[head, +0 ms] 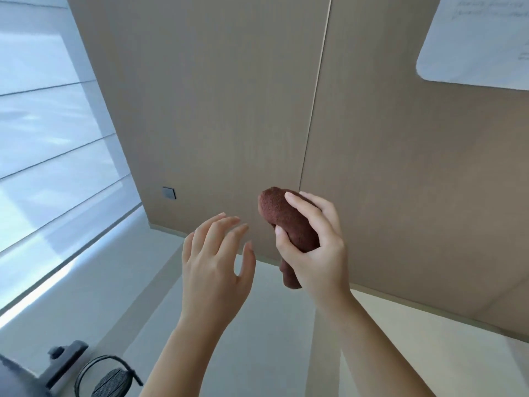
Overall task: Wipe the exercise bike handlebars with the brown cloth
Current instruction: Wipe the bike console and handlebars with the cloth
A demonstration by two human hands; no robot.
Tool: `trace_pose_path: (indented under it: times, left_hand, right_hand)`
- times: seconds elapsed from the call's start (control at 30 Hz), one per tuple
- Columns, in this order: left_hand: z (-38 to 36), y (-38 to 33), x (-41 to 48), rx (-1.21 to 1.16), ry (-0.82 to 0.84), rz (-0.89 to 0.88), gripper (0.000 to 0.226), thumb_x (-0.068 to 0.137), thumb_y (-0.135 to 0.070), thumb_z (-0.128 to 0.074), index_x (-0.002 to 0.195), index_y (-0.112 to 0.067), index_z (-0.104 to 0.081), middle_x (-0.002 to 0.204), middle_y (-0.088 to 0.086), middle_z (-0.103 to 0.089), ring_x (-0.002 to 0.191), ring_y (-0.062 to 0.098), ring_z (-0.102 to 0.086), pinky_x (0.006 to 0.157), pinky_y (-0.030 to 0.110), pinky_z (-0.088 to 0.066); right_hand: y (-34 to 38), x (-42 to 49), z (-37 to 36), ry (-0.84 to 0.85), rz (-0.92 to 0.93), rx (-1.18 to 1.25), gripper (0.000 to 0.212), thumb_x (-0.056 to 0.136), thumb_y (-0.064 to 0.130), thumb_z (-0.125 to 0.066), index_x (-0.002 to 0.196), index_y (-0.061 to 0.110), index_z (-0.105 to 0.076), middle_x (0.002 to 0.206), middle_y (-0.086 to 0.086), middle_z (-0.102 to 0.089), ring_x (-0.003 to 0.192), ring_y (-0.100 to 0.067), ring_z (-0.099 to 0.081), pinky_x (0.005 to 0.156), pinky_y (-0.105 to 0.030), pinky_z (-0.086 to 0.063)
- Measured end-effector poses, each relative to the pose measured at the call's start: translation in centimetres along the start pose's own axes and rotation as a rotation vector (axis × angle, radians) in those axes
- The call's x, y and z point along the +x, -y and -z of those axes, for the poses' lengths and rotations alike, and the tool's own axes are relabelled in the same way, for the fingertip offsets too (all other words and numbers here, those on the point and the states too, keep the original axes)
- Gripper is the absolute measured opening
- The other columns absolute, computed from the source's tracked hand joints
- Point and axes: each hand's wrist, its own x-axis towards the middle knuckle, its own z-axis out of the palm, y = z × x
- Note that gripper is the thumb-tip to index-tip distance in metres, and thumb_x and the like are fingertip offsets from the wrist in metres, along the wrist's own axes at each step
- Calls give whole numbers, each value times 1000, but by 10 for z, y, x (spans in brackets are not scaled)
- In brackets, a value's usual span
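Observation:
A bunched brown cloth [289, 222] is held up in front of me, and my right hand [315, 247] is shut on it, with one end sticking out above the fingers and one below. My left hand [217, 259] hovers just to the left of the cloth, fingers spread, holding nothing and not touching it. Only a small part of the exercise bike shows at the bottom left: a pedal with its strap [110, 378] and a dark grey frame piece [64, 363]. The handlebars are out of view.
A tan panelled wall [229, 110] fills the middle, with a small grey switch plate [169, 192] low on it. A window with white blinds [43, 138] runs along the left. A white board [481, 38] hangs at the top right. Pale floor lies below.

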Motion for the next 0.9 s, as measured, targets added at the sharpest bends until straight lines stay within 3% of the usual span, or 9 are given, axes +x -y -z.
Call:
trace_pose_path:
  times: [0.1, 0.2, 0.37, 0.47, 0.6, 0.7, 0.83, 0.9]
  left_hand:
    - [-5, 30, 20, 92, -18, 73, 29, 86, -23, -47, 97, -7, -68, 102, 7, -67, 107, 29, -58, 92, 34, -34]
    - [-9, 54, 32, 180, -24, 124, 28, 85, -23, -48, 97, -7, -68, 103, 6, -67, 106, 28, -58, 92, 33, -34]
    - [-24, 103, 64, 322, -110, 219, 29, 86, -24, -48, 99, -8, -67, 105, 7, -67, 107, 26, -56, 93, 33, -33]
    - [-38, 126, 89, 404, -183, 260, 28, 86, -24, -48, 99, -8, -67, 105, 7, -66, 107, 28, -57, 93, 35, -35]
    - [-53, 145, 125, 491, -264, 352, 29, 86, -23, -47, 99, -7, -68, 105, 8, -66, 107, 30, -58, 92, 34, -34]
    - [-53, 156, 141, 560, -311, 405, 29, 86, -23, -47, 99, -6, -68, 105, 9, -66, 105, 30, -59, 91, 34, -34]
    - [-36, 172, 138, 690, -350, 491, 31, 85, -23, -47, 99, -4, -68, 105, 11, -67, 106, 31, -58, 92, 38, -38]
    - [-25, 180, 134, 747, -362, 541, 32, 85, -23, -47, 100, -4, -68, 107, 12, -67, 107, 32, -58, 92, 42, -40]
  right_hand:
    - [-18, 23, -38, 78, 17, 86, 43, 75, 10, -67, 115, 25, -62, 121, 0, -51, 107, 4, -52, 79, -4, -43]
    - [-34, 42, -72, 142, -1, 167, 41, 76, 16, -67, 115, 30, -62, 122, 8, -50, 105, -12, -58, 77, -25, -54]
    - [-61, 86, -137, 260, 15, 318, 43, 77, 18, -66, 115, 37, -60, 122, 15, -48, 94, -25, -63, 68, -41, -58]
    - [-80, 115, -172, 352, 40, 395, 44, 76, 14, -68, 114, 36, -61, 121, 14, -48, 94, -20, -63, 67, -35, -58]
    - [-95, 160, -212, 524, 84, 530, 47, 75, 7, -70, 114, 33, -63, 120, 14, -48, 82, -8, -63, 51, -17, -53]
    - [-95, 187, -242, 613, 135, 564, 45, 75, 13, -68, 114, 33, -63, 119, 15, -49, 96, -6, -60, 66, -20, -55]
    - [-90, 188, -281, 748, 107, 651, 44, 76, 11, -68, 115, 30, -63, 119, 10, -51, 101, -11, -59, 71, -24, -56]
    - [-85, 185, -298, 787, 126, 693, 44, 76, 9, -68, 116, 26, -62, 118, 7, -52, 105, -1, -54, 76, -16, -53]
